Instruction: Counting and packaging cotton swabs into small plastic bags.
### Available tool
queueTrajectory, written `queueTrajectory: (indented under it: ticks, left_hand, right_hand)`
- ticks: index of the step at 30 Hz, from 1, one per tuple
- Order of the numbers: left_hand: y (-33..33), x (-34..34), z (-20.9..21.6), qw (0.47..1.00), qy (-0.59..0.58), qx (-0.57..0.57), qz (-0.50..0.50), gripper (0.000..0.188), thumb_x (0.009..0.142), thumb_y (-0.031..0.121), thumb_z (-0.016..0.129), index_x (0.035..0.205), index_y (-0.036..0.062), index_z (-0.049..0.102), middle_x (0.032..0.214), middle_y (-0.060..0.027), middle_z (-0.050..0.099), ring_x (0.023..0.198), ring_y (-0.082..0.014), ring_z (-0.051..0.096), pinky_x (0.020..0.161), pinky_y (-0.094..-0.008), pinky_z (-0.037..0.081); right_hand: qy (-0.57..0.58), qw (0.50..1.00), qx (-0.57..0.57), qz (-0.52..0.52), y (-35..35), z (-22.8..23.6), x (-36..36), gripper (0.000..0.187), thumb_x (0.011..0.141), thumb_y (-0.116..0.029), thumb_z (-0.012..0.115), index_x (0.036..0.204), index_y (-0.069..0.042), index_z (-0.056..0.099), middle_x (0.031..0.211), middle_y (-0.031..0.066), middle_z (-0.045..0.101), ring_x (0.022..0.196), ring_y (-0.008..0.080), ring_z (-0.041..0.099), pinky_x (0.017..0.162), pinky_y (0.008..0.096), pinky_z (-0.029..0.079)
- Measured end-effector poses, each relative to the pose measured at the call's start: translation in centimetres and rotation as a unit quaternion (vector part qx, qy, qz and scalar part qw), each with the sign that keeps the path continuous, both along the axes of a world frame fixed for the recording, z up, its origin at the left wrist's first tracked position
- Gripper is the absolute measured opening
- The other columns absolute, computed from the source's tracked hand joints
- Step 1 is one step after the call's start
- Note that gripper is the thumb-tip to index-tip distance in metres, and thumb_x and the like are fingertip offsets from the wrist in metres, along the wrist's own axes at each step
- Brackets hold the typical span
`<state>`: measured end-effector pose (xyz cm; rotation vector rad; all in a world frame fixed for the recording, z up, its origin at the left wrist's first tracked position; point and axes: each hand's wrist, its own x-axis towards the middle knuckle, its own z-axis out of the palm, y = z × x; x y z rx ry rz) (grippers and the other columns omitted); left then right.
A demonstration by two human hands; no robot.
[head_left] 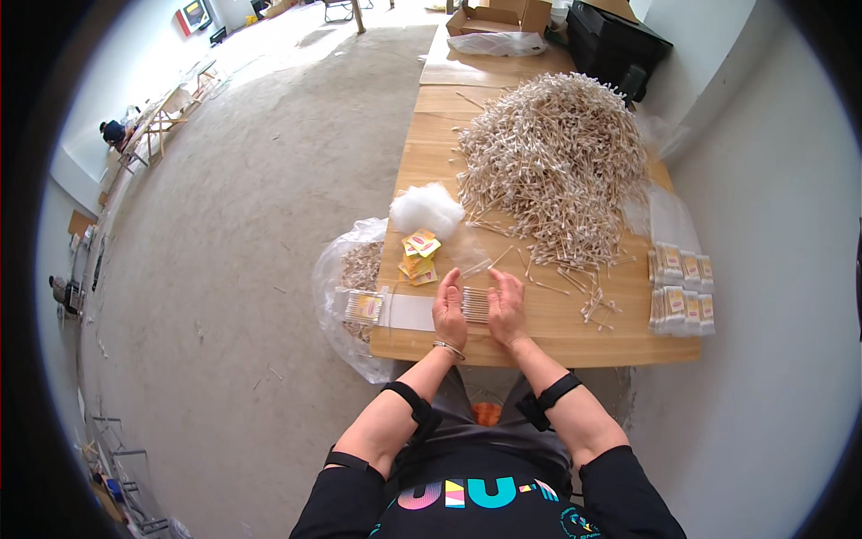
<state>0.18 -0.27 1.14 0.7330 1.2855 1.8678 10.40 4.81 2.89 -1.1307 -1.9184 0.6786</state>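
Near the table's front edge, a row of cotton swabs (476, 304) lies side by side between my two hands. My left hand (449, 314) presses against the swabs' left ends and my right hand (507, 308) against their right ends, fingers curved around the row. Whether the swabs touch the tabletop is hidden. Left of my left hand, a white strip (411, 313) lies on the wood. A clear pack of swabs with a yellow card (364, 307) sits at the strip's outer end, over the table's edge. Several yellow cards (419, 256) are piled just beyond my left hand.
A large heap of loose swabs (557, 162) covers the far part of the wooden table (426, 153). Filled packs (681, 292) stand in rows at the right edge. White fluff or film (426, 208) lies beyond the cards. A clear bag of swabs (355, 268) hangs beside the table's left side.
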Motion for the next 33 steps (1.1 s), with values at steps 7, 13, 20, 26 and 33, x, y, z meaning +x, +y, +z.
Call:
queueTrajectory:
  ticks: [7,13,20,26,33]
  left_hand:
    - [0.3,-0.4,-0.7,1.0,-0.022,0.016,0.012,0.043,0.099,0.028,0.038,0.128,-0.0029,0.046,0.127,-0.0143,0.051,0.118,-0.0196,0.047,0.101,-0.0291,0.034]
    - [0.3,-0.4,-0.3,0.999,0.026,0.0,-0.022,0.044,0.1,0.029,0.036,0.129,-0.0033,0.045,0.128,-0.015,0.05,0.121,-0.0214,0.045,0.103,-0.0302,0.032]
    - [0.4,-0.7,-1.0,0.998,-0.056,0.018,-0.039,0.046,0.1,0.03,0.036,0.131,-0.0037,0.042,0.133,-0.0142,0.046,0.126,-0.0211,0.04,0.108,-0.0299,0.028]
    - [0.3,-0.9,-1.0,0.997,-0.061,0.033,-0.041,0.046,0.1,0.029,0.037,0.13,-0.0044,0.041,0.133,-0.0146,0.045,0.126,-0.0207,0.04,0.107,-0.0287,0.028]
    - [0.4,-0.6,-1.1,0.999,-0.022,0.013,-0.021,0.044,0.099,0.029,0.038,0.129,-0.0031,0.044,0.131,-0.0119,0.048,0.123,-0.0178,0.043,0.105,-0.0273,0.031]
  right_hand:
    - [0.065,0.991,-0.074,0.095,-0.1,-0.6,-0.6,0.028,0.087,-0.008,0.046,0.112,-0.002,0.056,0.107,0.0128,0.058,0.103,0.0275,0.051,0.094,0.0369,0.037]
    - [0.192,0.964,-0.167,0.073,-0.2,-0.4,-0.7,0.032,0.09,-0.009,0.041,0.12,0.001,0.051,0.124,0.0164,0.052,0.119,0.0272,0.046,0.102,0.0331,0.033]
    - [0.064,0.996,-0.032,0.061,-0.5,-0.5,1.6,0.031,0.089,-0.008,0.044,0.118,0.001,0.052,0.133,0.0188,0.044,0.127,0.0341,0.038,0.107,0.0395,0.029]
    - [-0.121,0.984,0.057,0.121,0.6,0.8,2.6,0.021,0.084,-0.007,0.053,0.102,-0.005,0.062,0.124,0.0149,0.049,0.122,0.0346,0.038,0.103,0.0418,0.033]
    - [-0.164,0.977,0.05,0.131,1.9,0.6,2.3,0.019,0.082,-0.007,0.055,0.099,-0.007,0.063,0.119,0.0125,0.05,0.117,0.0329,0.041,0.1,0.041,0.035]
